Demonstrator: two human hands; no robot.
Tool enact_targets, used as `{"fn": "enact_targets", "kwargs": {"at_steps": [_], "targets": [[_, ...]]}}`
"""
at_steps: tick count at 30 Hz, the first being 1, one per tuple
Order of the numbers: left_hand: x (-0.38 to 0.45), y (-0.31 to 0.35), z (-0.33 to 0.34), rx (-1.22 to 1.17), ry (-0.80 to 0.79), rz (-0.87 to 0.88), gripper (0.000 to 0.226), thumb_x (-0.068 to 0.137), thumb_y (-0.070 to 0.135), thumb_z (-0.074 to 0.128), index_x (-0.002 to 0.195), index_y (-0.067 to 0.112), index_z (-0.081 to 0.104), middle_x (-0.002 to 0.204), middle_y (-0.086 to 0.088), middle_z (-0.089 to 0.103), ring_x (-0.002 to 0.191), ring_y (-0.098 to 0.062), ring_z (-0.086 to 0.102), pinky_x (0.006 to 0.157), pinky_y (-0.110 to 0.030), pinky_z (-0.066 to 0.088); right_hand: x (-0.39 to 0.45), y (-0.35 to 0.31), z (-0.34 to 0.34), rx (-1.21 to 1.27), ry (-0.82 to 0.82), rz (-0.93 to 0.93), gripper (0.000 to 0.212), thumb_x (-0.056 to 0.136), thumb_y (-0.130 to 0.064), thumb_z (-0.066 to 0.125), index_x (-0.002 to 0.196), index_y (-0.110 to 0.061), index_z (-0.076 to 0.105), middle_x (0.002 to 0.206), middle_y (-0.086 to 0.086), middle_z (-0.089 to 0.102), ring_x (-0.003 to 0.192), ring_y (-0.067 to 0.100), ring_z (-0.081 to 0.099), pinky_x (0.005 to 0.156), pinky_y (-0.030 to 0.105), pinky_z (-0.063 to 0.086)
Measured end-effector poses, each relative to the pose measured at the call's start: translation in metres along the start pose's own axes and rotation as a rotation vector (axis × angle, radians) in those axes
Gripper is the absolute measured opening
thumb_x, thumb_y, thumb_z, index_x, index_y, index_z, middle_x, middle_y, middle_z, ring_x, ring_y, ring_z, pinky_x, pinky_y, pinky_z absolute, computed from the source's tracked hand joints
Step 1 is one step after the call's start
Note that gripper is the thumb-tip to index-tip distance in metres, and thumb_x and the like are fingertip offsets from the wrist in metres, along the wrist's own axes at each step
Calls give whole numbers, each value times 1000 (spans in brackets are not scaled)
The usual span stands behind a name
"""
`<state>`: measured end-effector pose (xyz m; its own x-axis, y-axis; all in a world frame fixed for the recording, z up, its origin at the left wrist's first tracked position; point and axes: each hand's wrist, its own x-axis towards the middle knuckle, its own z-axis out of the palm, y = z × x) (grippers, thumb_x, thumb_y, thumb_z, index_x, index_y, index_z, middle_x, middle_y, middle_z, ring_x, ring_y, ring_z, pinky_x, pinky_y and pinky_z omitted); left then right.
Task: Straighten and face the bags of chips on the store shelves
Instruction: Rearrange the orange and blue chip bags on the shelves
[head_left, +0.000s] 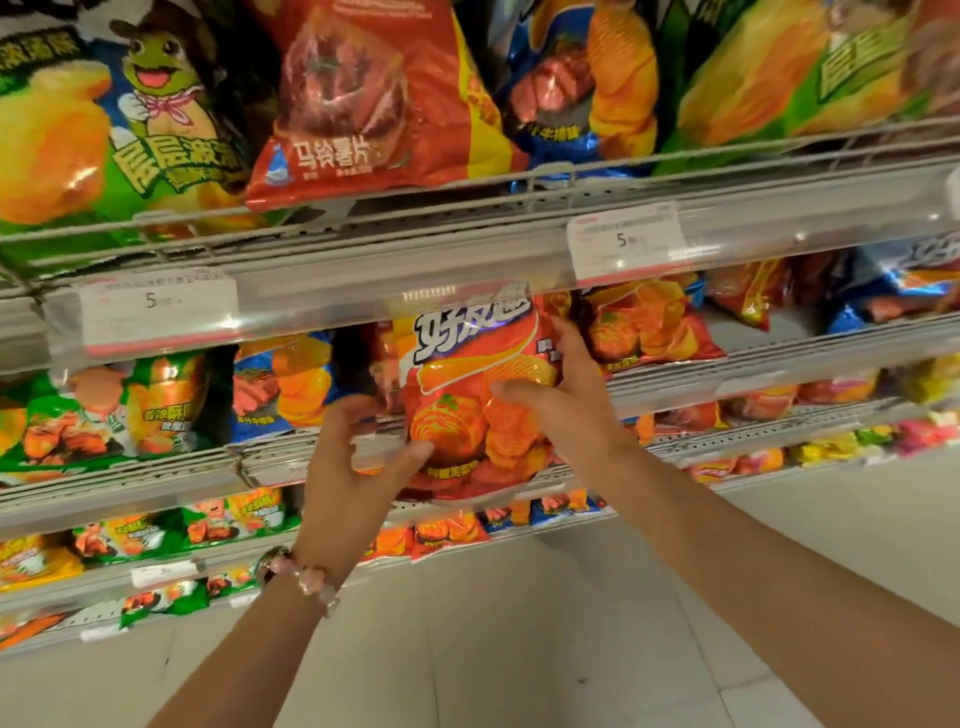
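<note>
An orange-red chip bag (462, 395) stands upright at the front of the second shelf, its face turned toward me. My left hand (353, 462) grips its lower left corner, thumb on the front of the bag. My right hand (566, 400) holds its right edge, fingers curled round the side and thumb across the front. The bag's top is partly hidden behind the price rail of the shelf above.
The upper shelf (467, 208) carries a green bag (114, 130), a red bag (374, 98) and a blue bag (576, 88). Beside the held bag sit a blue bag (280, 384), a green bag (104, 410) and an orange bag (644, 322). Price tags (623, 241) hang on the rail. Lower shelves hold several small bags.
</note>
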<state>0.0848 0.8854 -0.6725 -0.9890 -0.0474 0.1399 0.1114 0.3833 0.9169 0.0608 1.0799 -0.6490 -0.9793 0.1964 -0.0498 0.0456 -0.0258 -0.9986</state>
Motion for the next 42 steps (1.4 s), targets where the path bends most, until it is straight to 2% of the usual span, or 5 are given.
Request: {"fn": "enact_targets", "kwargs": {"at_steps": [10,17,26,35,42], "targets": [[37,61,125,155,-82,271,60,75,-3,60,133,7,45,123,-12,49,107,-35,55,90,-50,48,12,-18,-184,107,198,37,76,71,3,69,136,-25,42,105,-4,66,85,11,67,55,25,56],[76,95,245,491,-110,274,80,78,29,73,143,3,35,134,-28,43,113,-44,50,86,-42,45,27,-14,-264,26,221,14,73,70,-7,73,133,-33,46,114,-9,65,96,12,66,65,32,56],[105,104,303,476,-3,-405,133,56,69,76,148,1,7,149,-24,24,137,-40,26,105,-49,32,49,1,-295,37,148,-5,72,71,-8,73,132,-35,45,107,-14,67,91,6,68,61,26,57],[87,111,291,253,168,-163,66,58,47,84,106,9,61,107,-9,65,99,-26,62,82,-34,52,52,-1,-300,105,182,-2,77,64,-18,74,134,-34,44,114,-9,66,95,9,67,61,23,56],[79,115,274,130,189,-68,49,56,46,88,89,15,68,88,2,70,88,-14,67,79,-29,54,47,-10,-318,139,123,33,67,61,-17,70,125,-33,55,108,-4,70,93,17,70,63,31,57]]}}
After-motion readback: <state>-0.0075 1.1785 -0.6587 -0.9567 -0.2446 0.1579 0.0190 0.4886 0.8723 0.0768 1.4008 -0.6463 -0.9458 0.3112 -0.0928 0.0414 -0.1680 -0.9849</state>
